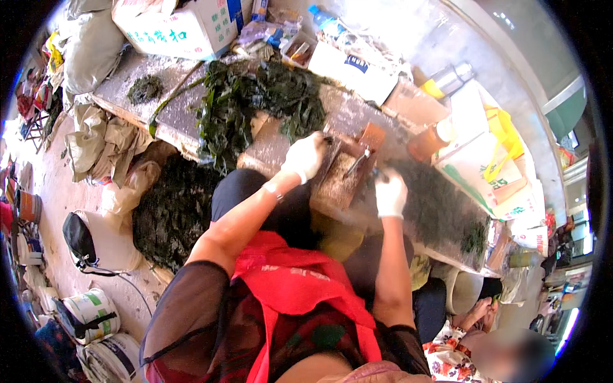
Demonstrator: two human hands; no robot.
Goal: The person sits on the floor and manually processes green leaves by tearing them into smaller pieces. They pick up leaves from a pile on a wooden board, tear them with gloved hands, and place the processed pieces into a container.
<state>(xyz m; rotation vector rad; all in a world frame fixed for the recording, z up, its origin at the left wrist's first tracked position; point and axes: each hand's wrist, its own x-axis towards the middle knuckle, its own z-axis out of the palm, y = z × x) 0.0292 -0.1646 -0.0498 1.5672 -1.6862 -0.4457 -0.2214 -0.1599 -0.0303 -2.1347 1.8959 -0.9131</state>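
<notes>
In a white glove, my left hand (306, 155) is closed on a small dark piece at the left edge of a wooden block (337, 182). My right hand (390, 191), also gloved in white, pinches a small dark piece just right of the block. A metal tool (357, 163) lies tilted on the block, beside an orange-brown block (372, 137). Dark green seaweed-like strips (225, 115) are heaped on the worktable (182, 112) to the left. More dark green material (436, 206) is spread at the right, partly blurred.
Cardboard boxes (167, 28) and a white box (352, 72) line the table's back. A brown jar (426, 143) and a steel flask (450, 79) stand at the right. A dark heap (175, 210) lies left of my knees. A co-worker's hands (481, 311) are at lower right.
</notes>
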